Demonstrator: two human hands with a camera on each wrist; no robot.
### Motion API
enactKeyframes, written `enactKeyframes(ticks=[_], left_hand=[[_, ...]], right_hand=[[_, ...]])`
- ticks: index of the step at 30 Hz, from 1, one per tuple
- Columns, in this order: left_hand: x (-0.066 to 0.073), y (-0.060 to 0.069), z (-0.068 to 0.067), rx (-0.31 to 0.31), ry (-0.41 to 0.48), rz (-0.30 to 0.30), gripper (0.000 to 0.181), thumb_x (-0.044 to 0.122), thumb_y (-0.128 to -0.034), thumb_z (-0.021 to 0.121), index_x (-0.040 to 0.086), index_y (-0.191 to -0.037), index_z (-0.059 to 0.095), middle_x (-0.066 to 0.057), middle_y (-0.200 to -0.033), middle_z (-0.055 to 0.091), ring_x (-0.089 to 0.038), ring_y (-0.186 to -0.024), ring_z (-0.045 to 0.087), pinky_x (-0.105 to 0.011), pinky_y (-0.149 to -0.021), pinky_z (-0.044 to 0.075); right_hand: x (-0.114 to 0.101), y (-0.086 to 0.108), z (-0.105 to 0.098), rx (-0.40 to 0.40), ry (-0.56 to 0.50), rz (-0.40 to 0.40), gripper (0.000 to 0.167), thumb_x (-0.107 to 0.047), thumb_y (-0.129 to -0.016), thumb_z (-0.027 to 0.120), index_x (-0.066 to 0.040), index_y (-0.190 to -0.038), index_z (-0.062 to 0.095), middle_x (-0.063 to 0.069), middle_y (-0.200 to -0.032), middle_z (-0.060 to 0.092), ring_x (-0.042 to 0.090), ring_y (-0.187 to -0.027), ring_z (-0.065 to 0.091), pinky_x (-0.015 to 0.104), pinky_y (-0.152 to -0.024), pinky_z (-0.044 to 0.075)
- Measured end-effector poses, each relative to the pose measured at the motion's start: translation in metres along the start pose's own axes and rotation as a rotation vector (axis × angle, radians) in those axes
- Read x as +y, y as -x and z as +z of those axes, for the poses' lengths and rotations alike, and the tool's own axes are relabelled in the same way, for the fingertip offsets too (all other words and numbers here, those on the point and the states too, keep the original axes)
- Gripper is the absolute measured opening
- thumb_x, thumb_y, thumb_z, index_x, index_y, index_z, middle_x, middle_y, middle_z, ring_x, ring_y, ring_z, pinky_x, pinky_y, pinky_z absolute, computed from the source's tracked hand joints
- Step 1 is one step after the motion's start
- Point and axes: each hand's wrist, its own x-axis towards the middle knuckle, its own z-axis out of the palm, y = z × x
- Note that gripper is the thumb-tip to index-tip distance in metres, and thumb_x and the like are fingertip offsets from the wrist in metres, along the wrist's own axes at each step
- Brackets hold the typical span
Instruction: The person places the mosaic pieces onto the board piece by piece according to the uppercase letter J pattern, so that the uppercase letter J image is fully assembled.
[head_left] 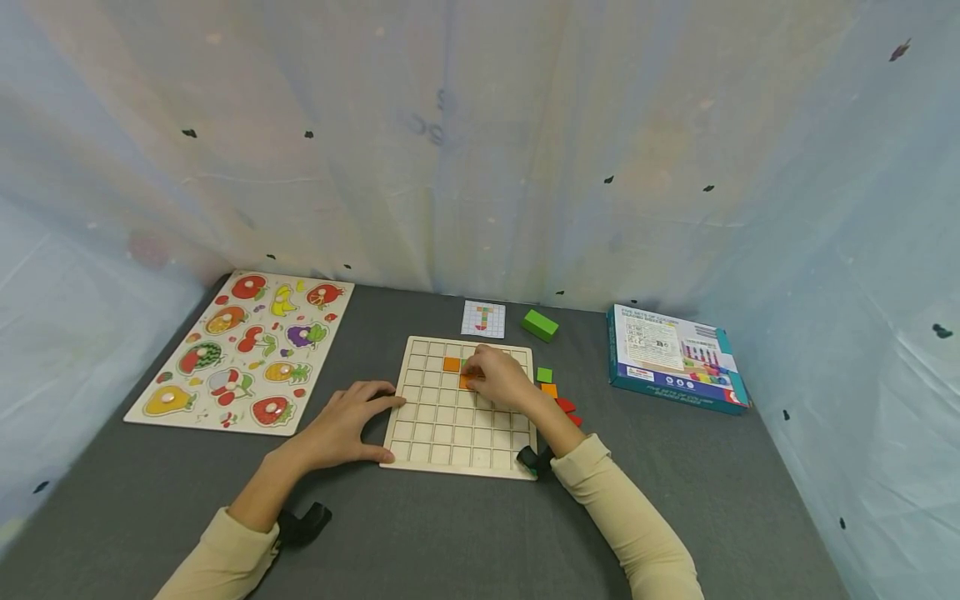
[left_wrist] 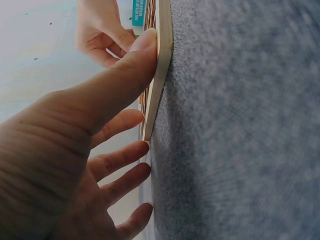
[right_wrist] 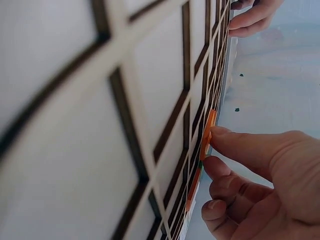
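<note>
A pale gridded wooden board (head_left: 431,433) lies flat, with an orange tile (head_left: 451,364) in its upper part and another orange tile (head_left: 465,382) below and to the right. My left hand (head_left: 341,427) rests at the board's left side, fingers spread, thumb on the near corner. Over the upper grid, my right hand (head_left: 498,377) pinches a small green tile, mostly hidden by the fingers. In the right wrist view, the right thumb also touches an orange tile (right_wrist: 208,135). The left wrist view shows the left thumb (left_wrist: 142,45) over the board's edge (left_wrist: 161,75).
Right of the board are a green tile (head_left: 544,375), an orange tile (head_left: 550,390) and red pieces (head_left: 566,405). Behind it are a pattern card (head_left: 474,329) and a green block (head_left: 540,326). A fruit puzzle (head_left: 247,379) lies left, a box (head_left: 675,358) right.
</note>
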Motion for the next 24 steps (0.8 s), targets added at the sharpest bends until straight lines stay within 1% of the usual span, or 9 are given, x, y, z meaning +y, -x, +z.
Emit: enactKeyframes(ticks=[6, 9, 11, 14, 16, 18, 20, 24], left_hand=[[0.0, 0.0, 0.0, 0.001, -0.004, 0.001, 0.081, 0.058, -0.0723, 0.082, 0.014, -0.137, 0.061, -0.013, -0.141, 0.049, -0.035, -0.129, 0.043, -0.063, -0.096, 0.033], [0.0, 0.0, 0.0, 0.004, -0.004, 0.003, 0.081, 0.057, -0.0718, 0.083, 0.014, -0.137, 0.061, -0.013, -0.14, 0.049, -0.035, -0.129, 0.043, -0.063, -0.096, 0.033], [0.0, 0.0, 0.0, 0.005, -0.003, 0.003, 0.082, 0.056, -0.0713, 0.084, 0.014, -0.137, 0.061, -0.013, -0.141, 0.049, -0.035, -0.129, 0.043, -0.063, -0.096, 0.032], [0.001, 0.0, 0.0, 0.008, -0.003, 0.01, 0.082, 0.057, -0.0715, 0.083, 0.014, -0.137, 0.061, -0.014, -0.14, 0.049, -0.036, -0.128, 0.043, -0.064, -0.096, 0.032], [0.001, 0.0, 0.0, 0.006, 0.001, 0.01, 0.081, 0.057, -0.0718, 0.083, 0.014, -0.137, 0.061, -0.014, -0.141, 0.049, -0.036, -0.129, 0.042, -0.064, -0.096, 0.032], [0.001, 0.0, 0.0, 0.004, 0.002, 0.01, 0.081, 0.058, -0.0724, 0.082, 0.014, -0.137, 0.061, -0.015, -0.141, 0.049, -0.036, -0.129, 0.042, -0.064, -0.096, 0.032], [0.001, 0.0, 0.0, -0.001, 0.002, 0.003, 0.081, 0.058, -0.0726, 0.082, 0.014, -0.137, 0.06, -0.014, -0.141, 0.048, -0.036, -0.129, 0.042, -0.065, -0.097, 0.032], [0.001, 0.0, -0.001, -0.004, -0.002, -0.007, 0.081, 0.057, -0.0719, 0.083, 0.014, -0.137, 0.06, -0.014, -0.141, 0.048, -0.035, -0.129, 0.042, -0.064, -0.097, 0.032]], right_hand=[[0.0, 0.0, 0.0, 0.006, 0.008, 0.007, 0.016, -0.01, -0.089, 0.075, -0.008, -0.105, 0.077, 0.004, -0.094, 0.062, 0.017, -0.083, 0.058, 0.032, -0.074, 0.047], [0.003, 0.003, -0.001, 0.032, 0.004, -0.001, 0.017, -0.011, -0.089, 0.076, -0.007, -0.105, 0.077, 0.003, -0.092, 0.061, 0.016, -0.079, 0.055, 0.031, -0.07, 0.045], [0.008, 0.008, -0.004, 0.069, -0.023, -0.007, 0.018, -0.011, -0.089, 0.076, -0.006, -0.106, 0.077, 0.004, -0.092, 0.062, 0.015, -0.075, 0.053, 0.03, -0.067, 0.044], [0.022, 0.02, -0.013, 0.134, -0.091, 0.013, 0.019, -0.009, -0.091, 0.073, -0.003, -0.108, 0.075, 0.006, -0.093, 0.063, 0.015, -0.07, 0.051, 0.03, -0.064, 0.043], [0.036, 0.031, -0.02, 0.176, -0.145, 0.043, 0.019, -0.007, -0.092, 0.071, -0.001, -0.11, 0.074, 0.007, -0.095, 0.064, 0.016, -0.07, 0.051, 0.031, -0.063, 0.044], [0.05, 0.043, -0.029, 0.208, -0.211, 0.094, 0.02, -0.005, -0.092, 0.071, 0.001, -0.111, 0.073, 0.01, -0.097, 0.066, 0.019, -0.074, 0.053, 0.033, -0.067, 0.045], [0.064, 0.054, -0.037, 0.238, -0.277, 0.135, 0.022, -0.002, -0.091, 0.07, 0.003, -0.112, 0.071, 0.013, -0.101, 0.067, 0.023, -0.082, 0.057, 0.037, -0.072, 0.047], [0.087, 0.069, -0.046, 0.273, -0.378, 0.177, 0.025, 0.002, -0.09, 0.07, 0.007, -0.115, 0.068, 0.021, -0.11, 0.067, 0.031, -0.096, 0.06, 0.041, -0.083, 0.049]])
